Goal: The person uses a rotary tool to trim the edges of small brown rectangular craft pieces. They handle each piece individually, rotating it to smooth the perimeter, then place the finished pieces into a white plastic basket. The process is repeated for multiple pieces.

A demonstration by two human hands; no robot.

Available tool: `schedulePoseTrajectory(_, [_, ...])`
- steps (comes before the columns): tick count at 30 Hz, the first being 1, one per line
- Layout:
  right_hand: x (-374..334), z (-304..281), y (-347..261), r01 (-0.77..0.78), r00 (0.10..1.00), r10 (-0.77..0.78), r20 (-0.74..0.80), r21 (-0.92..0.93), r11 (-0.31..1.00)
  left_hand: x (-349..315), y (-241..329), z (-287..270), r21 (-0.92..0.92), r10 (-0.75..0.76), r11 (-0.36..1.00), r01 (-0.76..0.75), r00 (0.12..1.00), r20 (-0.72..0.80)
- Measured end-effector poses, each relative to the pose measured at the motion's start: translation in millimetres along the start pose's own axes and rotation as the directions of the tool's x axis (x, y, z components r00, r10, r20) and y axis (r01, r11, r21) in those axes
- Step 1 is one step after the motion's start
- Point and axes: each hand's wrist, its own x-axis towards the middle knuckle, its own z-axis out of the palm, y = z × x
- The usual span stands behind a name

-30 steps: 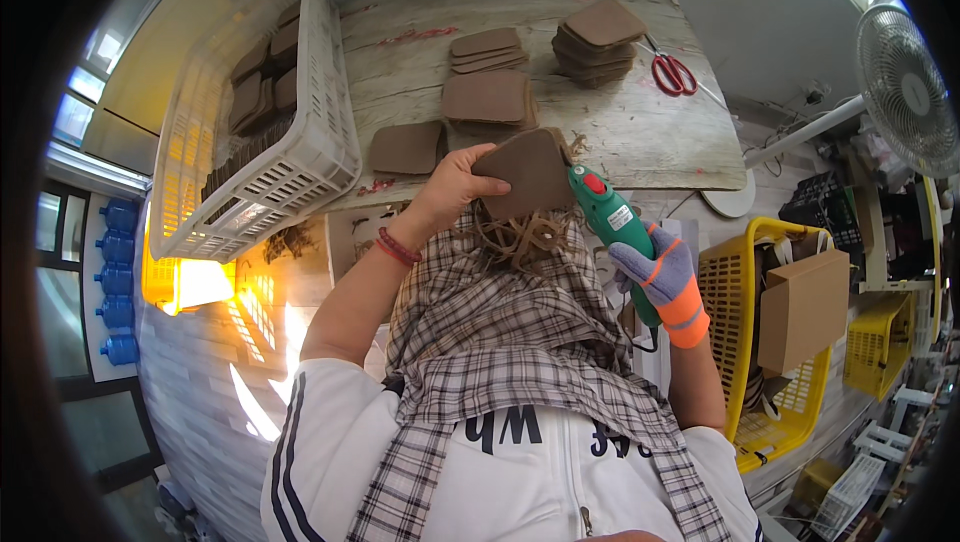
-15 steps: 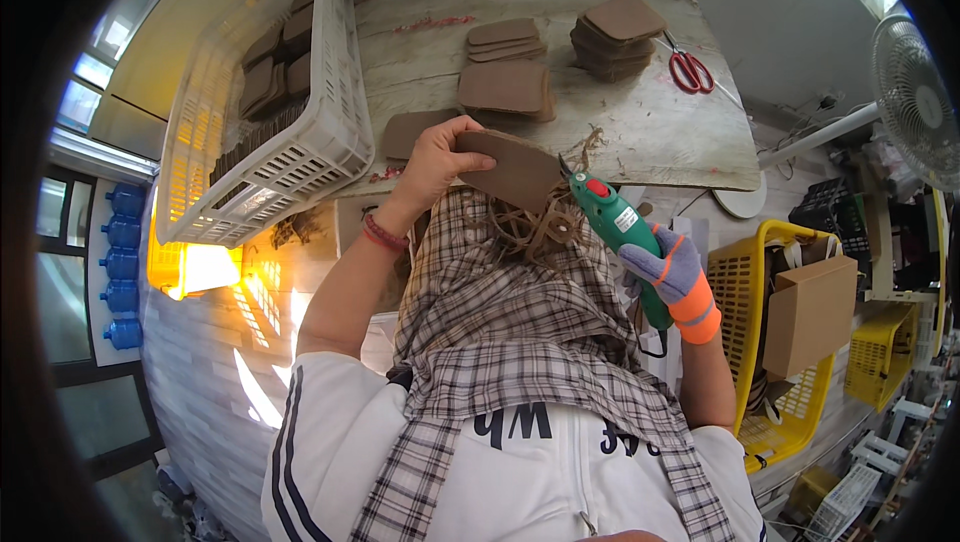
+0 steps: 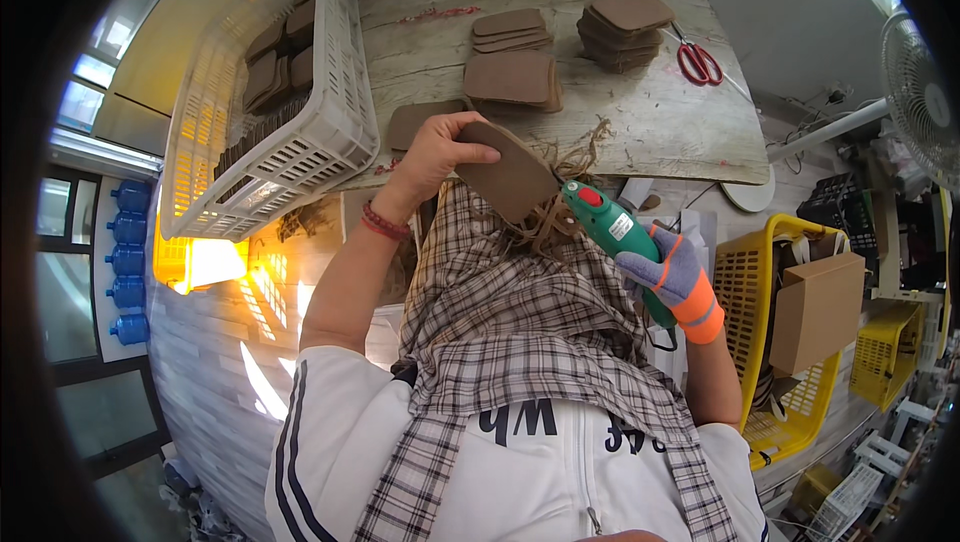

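My bare left hand (image 3: 442,154) pinches a brown rounded flat piece (image 3: 508,180) by its upper left edge, thumb on top, above my plaid apron (image 3: 510,317). A grey and orange glove covers my right hand (image 3: 676,280), whose fingers wrap a green electric cutter (image 3: 605,220) with a red switch. The cutter's narrow tip meets the right edge of the piece; the blade itself is too small to make out. Thin brown offcut strips (image 3: 548,230) hang tangled beneath the piece, over my lap. Beyond my left hand, another brown piece (image 3: 418,124) lies on the table.
Brown pieces stand in stacks (image 3: 508,79) on the worn table (image 3: 420,52), with a taller stack (image 3: 628,12) and red-handled scissors (image 3: 699,64) at right. A white crate (image 3: 345,92) of pieces is left. A yellow basket (image 3: 738,317) holds a cardboard box (image 3: 818,312); a fan (image 3: 918,92) stands far right.
The brown piece has turned clockwise in my left hand, its free end dropping lower. The cutter has shifted slightly down and left along its edge. Both hands keep their hold.
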Motion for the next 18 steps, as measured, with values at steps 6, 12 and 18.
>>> schedulePoseTrajectory(6, [-0.7, 2.5, 2.7, -0.001, 1.0, 0.001, -0.003, 0.011, 1.0, -1.3, 0.6, 8.9, -0.015, -0.028, 0.999, 0.029, 0.999, 0.037])
schedulePoseTrajectory(12, [5.3, 4.4, 8.4, 0.016, 1.0, -0.017, -0.016, -0.057, 0.998, -0.4, -0.3, 11.8, 0.012, -0.084, 0.996, 0.083, 0.993, 0.086])
schedulePoseTrajectory(18, [8.3, 11.2, 5.5, 0.023, 1.0, -0.023, 0.003, -0.022, 1.0, -1.0, -0.7, 18.3, 0.089, -0.147, 0.987, 0.133, 0.974, 0.173])
